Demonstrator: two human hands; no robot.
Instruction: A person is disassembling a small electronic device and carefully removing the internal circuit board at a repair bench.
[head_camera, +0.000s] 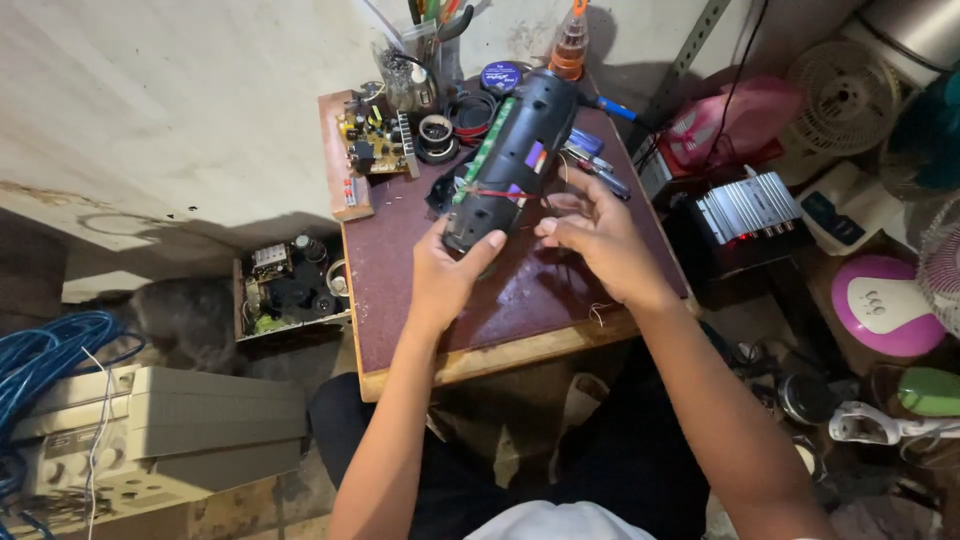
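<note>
While both forearms reach forward over the near edge of the counter, the left hand wraps its grip round the near end of a long black speaker, thumb pressed across the casing. The speaker lies lengthwise on the counter, its far end pointing toward the wall. The right hand sits just beside it, fingers curled, pinching thin red wires at the speaker's side. A circuit board rests at the counter's far left corner.
</note>
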